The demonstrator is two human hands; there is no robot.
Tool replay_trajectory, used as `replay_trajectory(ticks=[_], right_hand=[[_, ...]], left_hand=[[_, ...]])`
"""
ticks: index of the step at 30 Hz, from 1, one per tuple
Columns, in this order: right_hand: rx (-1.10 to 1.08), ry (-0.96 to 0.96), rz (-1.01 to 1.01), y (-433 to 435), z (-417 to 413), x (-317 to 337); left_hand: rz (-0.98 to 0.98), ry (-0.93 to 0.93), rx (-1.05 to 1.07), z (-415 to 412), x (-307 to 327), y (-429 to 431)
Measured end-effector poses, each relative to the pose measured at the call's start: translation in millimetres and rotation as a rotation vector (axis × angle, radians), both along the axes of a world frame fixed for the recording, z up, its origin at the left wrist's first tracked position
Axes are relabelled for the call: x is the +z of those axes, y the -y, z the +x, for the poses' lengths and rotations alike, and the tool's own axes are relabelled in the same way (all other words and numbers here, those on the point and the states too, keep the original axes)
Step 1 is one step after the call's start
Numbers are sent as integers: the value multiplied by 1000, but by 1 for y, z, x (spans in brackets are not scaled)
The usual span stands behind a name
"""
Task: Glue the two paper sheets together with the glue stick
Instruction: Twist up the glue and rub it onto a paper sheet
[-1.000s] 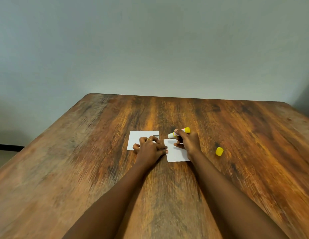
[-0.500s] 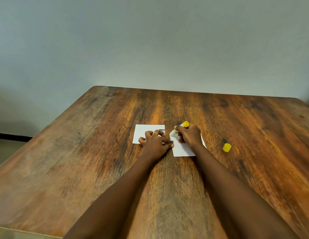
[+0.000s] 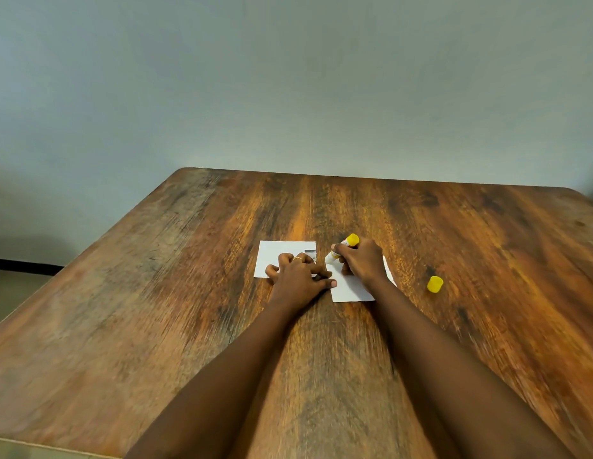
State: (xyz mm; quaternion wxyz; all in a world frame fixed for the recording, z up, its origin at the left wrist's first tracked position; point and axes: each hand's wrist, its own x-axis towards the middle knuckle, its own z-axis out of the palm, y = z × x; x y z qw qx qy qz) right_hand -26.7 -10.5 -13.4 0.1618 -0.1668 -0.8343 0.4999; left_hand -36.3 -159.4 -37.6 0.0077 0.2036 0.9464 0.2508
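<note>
Your right hand grips the glue stick, its tip now lowered onto the right paper sheet rather than raised as a second ago. Your left hand stays flat, fingers spread across both sheets, covering part of the left paper sheet. The yellow cap lies apart on the bench.

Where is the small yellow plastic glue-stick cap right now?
In the head view the small yellow plastic cap lies alone on the brown wooden table, to the right of the right-hand white paper sheet and the right hand, touching neither.
</note>
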Motion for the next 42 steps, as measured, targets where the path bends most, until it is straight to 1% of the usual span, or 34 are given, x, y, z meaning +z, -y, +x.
replay_trajectory(ticks=[5, 13, 18, 26, 42], right_hand=[[15, 7, 12, 0, 1, 3], [-13, 27, 11, -7, 7, 7], [-36, 27, 3, -13, 12, 8], [-77, 34, 41, -26, 19, 7], [-219, 40, 58, -53, 24, 3]], left_hand=[[-3, -5, 8, 1, -1, -1], [-1, -1, 13, -1, -1, -1], [46, 13, 17, 1, 0, -1], [41, 18, 10, 2, -1, -2], [56, 12, 20, 4, -1, -3]])
